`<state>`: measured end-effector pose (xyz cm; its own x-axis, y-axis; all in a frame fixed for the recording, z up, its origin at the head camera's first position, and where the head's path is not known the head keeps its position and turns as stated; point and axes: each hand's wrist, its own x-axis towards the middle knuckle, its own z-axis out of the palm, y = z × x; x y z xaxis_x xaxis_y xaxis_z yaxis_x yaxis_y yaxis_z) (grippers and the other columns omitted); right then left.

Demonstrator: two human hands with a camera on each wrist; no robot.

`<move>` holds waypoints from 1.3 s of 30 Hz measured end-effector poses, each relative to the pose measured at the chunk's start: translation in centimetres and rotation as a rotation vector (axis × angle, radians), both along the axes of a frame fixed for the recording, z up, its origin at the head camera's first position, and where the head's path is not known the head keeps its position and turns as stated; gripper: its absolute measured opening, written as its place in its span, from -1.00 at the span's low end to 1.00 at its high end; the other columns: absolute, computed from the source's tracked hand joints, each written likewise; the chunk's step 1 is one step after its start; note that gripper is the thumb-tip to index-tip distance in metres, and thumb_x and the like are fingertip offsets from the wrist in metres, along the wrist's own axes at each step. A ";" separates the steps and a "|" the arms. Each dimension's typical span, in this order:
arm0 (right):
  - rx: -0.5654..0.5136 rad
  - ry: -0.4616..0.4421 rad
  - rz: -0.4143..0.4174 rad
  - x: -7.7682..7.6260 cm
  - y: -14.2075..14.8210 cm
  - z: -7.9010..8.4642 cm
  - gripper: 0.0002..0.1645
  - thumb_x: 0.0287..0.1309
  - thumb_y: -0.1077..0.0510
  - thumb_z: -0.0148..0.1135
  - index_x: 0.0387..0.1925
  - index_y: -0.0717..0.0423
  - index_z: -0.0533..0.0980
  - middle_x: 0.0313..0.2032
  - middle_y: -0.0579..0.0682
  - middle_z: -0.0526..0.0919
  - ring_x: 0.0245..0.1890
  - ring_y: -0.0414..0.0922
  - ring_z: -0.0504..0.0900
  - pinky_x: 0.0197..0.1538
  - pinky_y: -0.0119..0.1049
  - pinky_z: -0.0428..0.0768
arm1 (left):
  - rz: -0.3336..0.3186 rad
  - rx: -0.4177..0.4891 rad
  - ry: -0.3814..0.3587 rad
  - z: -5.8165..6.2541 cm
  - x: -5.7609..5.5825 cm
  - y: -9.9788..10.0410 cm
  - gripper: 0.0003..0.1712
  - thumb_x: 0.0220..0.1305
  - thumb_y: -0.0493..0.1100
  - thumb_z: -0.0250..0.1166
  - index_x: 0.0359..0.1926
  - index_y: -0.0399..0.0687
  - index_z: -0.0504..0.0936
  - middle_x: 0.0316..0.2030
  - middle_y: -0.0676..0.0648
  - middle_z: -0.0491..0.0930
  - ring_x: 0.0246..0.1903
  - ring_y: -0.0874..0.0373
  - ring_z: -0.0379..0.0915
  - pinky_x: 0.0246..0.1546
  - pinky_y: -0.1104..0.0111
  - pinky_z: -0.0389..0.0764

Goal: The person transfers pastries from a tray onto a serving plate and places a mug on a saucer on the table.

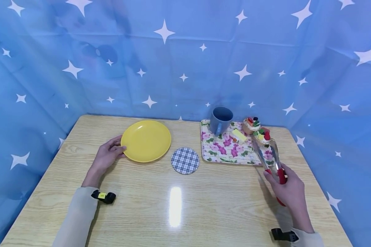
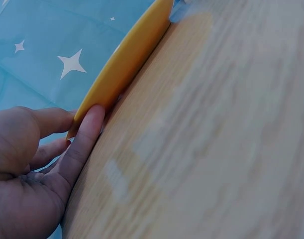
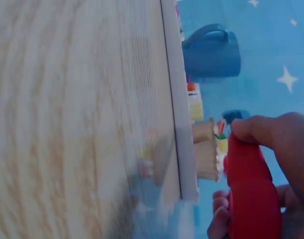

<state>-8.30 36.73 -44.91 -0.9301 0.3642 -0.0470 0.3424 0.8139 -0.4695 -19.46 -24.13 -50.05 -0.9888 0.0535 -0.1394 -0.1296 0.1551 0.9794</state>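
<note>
At the left, my left hand (image 1: 106,156) pinches the near-left rim of a round yellow plate (image 1: 146,140). The left wrist view shows the plate's edge (image 2: 124,64) between thumb and fingers, close to the tabletop. My right hand (image 1: 290,188) grips metal tongs with red handles (image 1: 281,175). Their arms are spread, and the tips reach over the right end of a floral tray (image 1: 214,156), on either side of a fruit-topped cupcake (image 1: 267,136). Whether the tips touch it, I cannot tell. Another cupcake (image 1: 249,128) stands just behind. Red handles (image 3: 251,184) hide part of the right fingers.
A blue mug (image 1: 221,120) stands on the tray's back left, beside a small yellow-topped cake piece (image 1: 239,134). Between plate and tray lies a round checked coaster (image 1: 185,160). A blue starry curtain (image 1: 179,61) hangs behind the wooden table (image 1: 136,206).
</note>
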 end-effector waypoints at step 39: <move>0.058 0.121 0.187 -1.4 -1.9 0.4 0.02 0.29 -0.33 0.30 0.51 0.21 0.27 -0.06 0.32 0.56 -0.29 0.04 0.41 -0.58 -0.39 0.29 | 0.008 -0.016 -0.003 -0.3 -0.1 0.0 -0.24 0.51 -0.17 0.24 0.60 -0.08 0.16 0.26 -0.25 0.40 -0.09 0.42 0.63 0.00 0.41 0.80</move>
